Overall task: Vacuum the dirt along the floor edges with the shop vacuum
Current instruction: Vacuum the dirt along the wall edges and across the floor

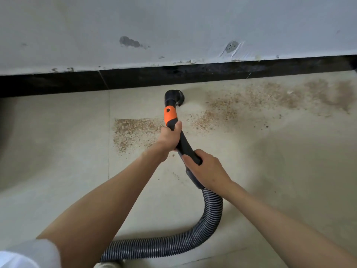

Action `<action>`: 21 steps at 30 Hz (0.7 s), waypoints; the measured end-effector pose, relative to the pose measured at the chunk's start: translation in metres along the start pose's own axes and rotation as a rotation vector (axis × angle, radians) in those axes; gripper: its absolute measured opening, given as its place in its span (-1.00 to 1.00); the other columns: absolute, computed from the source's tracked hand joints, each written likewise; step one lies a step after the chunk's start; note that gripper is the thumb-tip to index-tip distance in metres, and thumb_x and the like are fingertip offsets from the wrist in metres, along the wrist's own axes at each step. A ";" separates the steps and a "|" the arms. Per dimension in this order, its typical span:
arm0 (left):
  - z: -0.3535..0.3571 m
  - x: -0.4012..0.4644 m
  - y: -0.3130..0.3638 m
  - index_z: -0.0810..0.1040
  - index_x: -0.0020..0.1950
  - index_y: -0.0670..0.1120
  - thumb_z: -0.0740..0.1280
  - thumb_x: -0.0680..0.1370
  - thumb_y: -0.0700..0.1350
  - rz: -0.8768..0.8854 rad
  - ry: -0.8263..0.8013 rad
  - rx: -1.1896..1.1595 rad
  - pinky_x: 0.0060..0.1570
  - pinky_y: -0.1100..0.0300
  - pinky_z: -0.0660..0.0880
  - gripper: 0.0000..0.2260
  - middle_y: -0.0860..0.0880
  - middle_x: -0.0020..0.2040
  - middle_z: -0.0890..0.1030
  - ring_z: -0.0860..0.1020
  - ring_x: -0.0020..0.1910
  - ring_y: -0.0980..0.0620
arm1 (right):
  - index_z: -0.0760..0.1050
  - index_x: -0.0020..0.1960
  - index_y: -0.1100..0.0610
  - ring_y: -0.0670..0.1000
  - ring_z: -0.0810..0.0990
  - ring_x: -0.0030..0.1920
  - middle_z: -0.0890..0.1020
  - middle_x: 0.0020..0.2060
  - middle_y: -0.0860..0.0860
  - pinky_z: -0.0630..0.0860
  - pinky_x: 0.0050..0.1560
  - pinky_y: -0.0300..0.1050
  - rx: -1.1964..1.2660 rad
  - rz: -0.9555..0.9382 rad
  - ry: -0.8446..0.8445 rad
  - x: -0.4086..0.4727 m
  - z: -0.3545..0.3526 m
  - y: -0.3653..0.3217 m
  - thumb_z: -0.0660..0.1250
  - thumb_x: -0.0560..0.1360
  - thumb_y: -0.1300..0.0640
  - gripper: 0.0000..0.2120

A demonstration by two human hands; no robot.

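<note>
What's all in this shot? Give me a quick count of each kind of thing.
Hands: 2, left hand and right hand, both gripping the wand
Vacuum wand: 1, black and orange wand with round nozzle
Ribbed hose: 1, hose
Sawdust patches: 2, left patch, right spread
Total: 6

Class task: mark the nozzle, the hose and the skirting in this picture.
nozzle (174,96), head view, on its black round head.
hose (213,205), head view, on the ribbed bend.
skirting (135,79), head view, on its black face.
</note>
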State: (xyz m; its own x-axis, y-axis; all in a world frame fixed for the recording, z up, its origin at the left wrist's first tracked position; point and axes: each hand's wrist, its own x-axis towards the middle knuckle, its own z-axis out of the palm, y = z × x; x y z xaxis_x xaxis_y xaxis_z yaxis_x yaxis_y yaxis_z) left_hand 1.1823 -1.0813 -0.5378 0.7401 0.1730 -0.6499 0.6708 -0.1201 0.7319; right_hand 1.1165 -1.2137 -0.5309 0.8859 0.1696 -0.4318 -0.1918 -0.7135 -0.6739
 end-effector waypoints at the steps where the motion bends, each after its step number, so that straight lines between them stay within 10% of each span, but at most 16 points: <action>1: -0.009 -0.001 -0.003 0.34 0.17 -0.22 0.13 0.62 0.08 -0.008 0.030 -0.024 0.01 -0.01 0.54 -0.64 -0.16 0.00 0.50 0.53 -0.04 -0.14 | 0.44 -0.12 0.07 0.06 0.61 -0.20 0.65 -0.24 0.01 0.53 -0.09 0.02 -0.021 -0.021 -0.031 0.002 0.002 -0.005 0.19 0.54 -0.19 -0.68; 21: -0.108 -0.062 -0.061 0.38 0.10 -0.21 0.20 0.59 0.10 -0.041 0.316 -0.242 -0.25 0.17 0.51 -0.64 -0.09 -0.18 0.47 0.50 -0.24 -0.01 | 0.52 -0.27 0.01 -0.07 0.61 -0.30 0.65 -0.32 -0.07 0.50 -0.25 -0.21 0.024 -0.230 -0.302 -0.018 0.051 -0.064 0.28 0.49 -0.18 -0.69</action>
State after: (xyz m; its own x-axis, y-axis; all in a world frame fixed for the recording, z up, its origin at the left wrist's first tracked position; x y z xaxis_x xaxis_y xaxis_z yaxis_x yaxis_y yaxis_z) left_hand 1.0900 -0.9786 -0.5203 0.6360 0.4695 -0.6124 0.6412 0.1201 0.7579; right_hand 1.0910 -1.1366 -0.5105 0.7434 0.5184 -0.4225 -0.0159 -0.6179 -0.7861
